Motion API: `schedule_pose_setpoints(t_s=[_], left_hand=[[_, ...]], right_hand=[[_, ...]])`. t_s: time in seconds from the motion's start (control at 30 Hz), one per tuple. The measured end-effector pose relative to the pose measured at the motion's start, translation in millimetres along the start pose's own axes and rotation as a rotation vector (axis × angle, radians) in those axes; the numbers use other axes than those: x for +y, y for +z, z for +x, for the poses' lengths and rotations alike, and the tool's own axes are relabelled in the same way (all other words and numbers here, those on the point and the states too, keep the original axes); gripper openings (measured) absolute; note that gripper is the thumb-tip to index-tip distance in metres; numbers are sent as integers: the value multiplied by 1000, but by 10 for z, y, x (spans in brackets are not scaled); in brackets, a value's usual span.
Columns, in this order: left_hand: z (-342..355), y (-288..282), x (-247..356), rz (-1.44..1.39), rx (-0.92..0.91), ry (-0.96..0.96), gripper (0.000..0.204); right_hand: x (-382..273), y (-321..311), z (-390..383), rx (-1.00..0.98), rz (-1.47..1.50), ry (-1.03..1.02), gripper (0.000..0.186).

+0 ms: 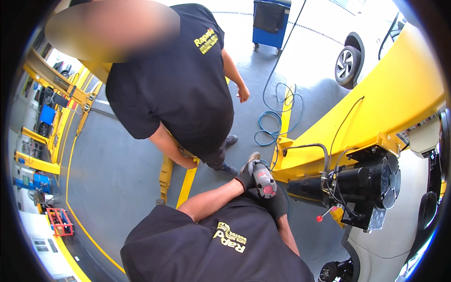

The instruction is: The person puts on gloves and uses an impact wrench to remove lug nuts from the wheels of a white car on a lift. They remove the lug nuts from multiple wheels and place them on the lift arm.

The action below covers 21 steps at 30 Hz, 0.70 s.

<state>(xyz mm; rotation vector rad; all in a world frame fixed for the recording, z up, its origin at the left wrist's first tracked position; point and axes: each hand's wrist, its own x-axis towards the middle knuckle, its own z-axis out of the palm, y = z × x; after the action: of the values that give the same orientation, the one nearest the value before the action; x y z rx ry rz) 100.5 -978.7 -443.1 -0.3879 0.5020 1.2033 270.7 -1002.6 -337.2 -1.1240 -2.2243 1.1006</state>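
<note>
My left hand [246,177], in a black glove, is closed around a grey and black impact wrench [264,179] with a round reddish end. The wrench is held in front of my body, its rounded end turned toward me. My right forearm [287,235] reaches up from the lower edge into a dark shape beside the wrench. The fingers of my right hand are hidden there, so I cannot make out what they hold. Beyond the wrench a tan shoe [254,156] shows on the floor.
Another person in a black shirt [174,84] stands close ahead, one hand near a yellow lift arm [165,178]. A yellow lift post [347,117] with a black motor unit [347,188] rises at right. A blue hose [270,127] lies coiled on the floor. A white car [394,211] stands at right.
</note>
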Motion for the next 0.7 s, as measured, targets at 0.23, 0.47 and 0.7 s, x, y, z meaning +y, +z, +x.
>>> schedule_pose_setpoints(t_s=[0.23,0.47,0.7], left_hand=[[197,110,208,48,-164,-95,42],[293,102,338,88,38,-89,45],[491,-38,449,-7,-23,-117,44]], right_hand=[[322,12,208,-81,176,138,41],[243,-101,470,-69,173,68,56],[226,-156,582,-50,146,119,45]])
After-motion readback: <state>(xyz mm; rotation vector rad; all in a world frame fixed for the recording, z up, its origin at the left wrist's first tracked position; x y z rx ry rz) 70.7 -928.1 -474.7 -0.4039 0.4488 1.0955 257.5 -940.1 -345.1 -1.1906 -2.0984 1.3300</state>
